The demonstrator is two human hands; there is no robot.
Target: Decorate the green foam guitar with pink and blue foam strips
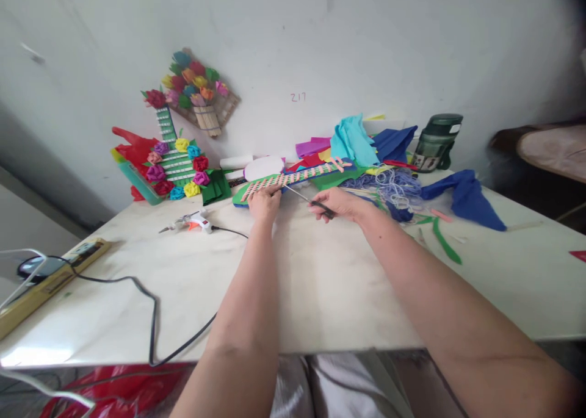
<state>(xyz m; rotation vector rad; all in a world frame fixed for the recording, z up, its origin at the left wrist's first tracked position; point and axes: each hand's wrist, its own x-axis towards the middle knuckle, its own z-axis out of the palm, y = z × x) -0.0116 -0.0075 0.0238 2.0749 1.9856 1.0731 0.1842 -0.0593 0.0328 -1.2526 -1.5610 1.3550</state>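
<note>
A long green and blue guitar-shaped craft piece (315, 172), with pale strings along it and pink strips across, lies at the back of the table. My left hand (265, 203) is at its near edge, fingers closed on it. My right hand (336, 204) grips a pair of scissors (300, 193) by the dark handles. The blades point left and reach the craft's edge close to my left fingertips. Whether they touch a strip or string is too small to tell.
A hot glue gun (199, 221) with a black cord lies left, near a power strip (68, 268). Behind stand a flower-trimmed guitar craft (176, 162) and a paper-flower bouquet (206, 120). Tangled purple yarn (389, 183), coloured paper (352, 138) and a dark green bottle (437, 143) are right.
</note>
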